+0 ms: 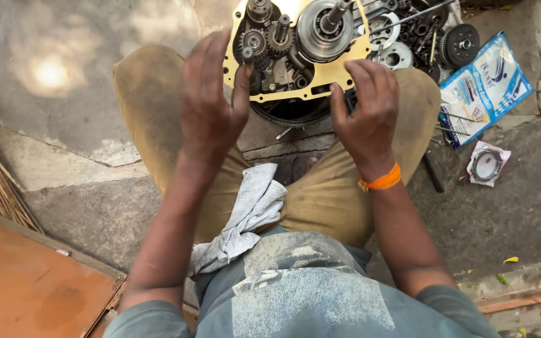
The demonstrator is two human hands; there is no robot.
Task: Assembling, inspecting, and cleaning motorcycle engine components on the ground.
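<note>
Left hand [211,103] raised, fingers spread, grips nothing; thumb near a small gear [253,41]. Right hand [365,106] open, fingertips resting on the yellow gasket [320,78] edge, apparently steadying it. Engine gearbox [295,50] sits just beyond both hands, between the knees.

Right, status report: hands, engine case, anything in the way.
Left hand open, fingers at the gears. Right hand open on the engine case edge. Cloth on lap, loose parts alongside.
</note>
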